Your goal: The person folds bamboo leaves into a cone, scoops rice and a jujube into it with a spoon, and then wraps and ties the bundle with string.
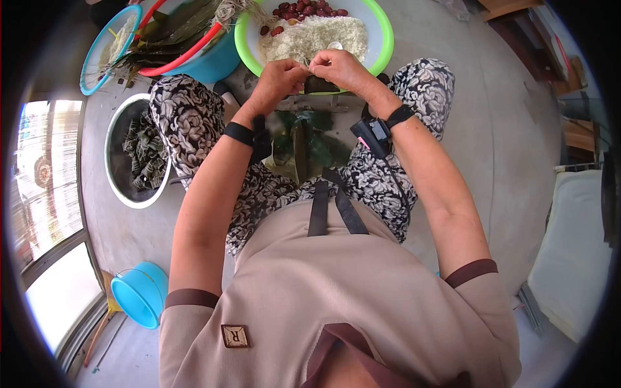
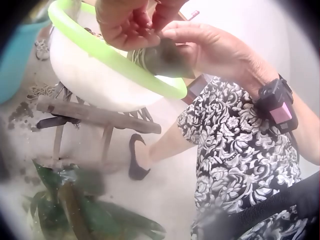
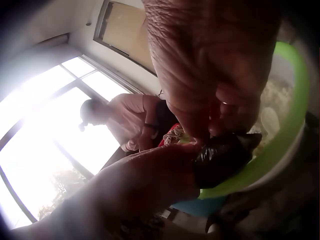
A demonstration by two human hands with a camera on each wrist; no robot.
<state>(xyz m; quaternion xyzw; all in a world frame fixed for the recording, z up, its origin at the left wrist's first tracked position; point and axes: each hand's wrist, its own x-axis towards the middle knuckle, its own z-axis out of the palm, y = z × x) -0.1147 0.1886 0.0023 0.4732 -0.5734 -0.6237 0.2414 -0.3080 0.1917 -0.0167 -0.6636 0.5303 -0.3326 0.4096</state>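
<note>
Both hands meet over the near rim of a green-rimmed basin (image 1: 387, 48) of white rice and red dates. Between them is a dark leaf-wrapped rice dumpling (image 3: 225, 156), with pale string (image 2: 138, 59) wound round one end. My left hand (image 1: 279, 84) pinches the string close against the wrapped leaf. From the other side my right hand (image 1: 343, 70) also pinches string, its thumb and fingertips almost touching the left ones. The fingers partly hide the dumpling in the head view. A white spoon (image 1: 334, 45) lies in the rice.
Long leaves (image 1: 174, 32) and string fill a red-rimmed tub at back left. Tied dumplings (image 1: 145, 152) lie in a white-rimmed basin beside the left knee. More leaves (image 2: 95, 215) sit in front, below a wooden stand (image 2: 100, 116). Another person (image 3: 132, 117) is across the room.
</note>
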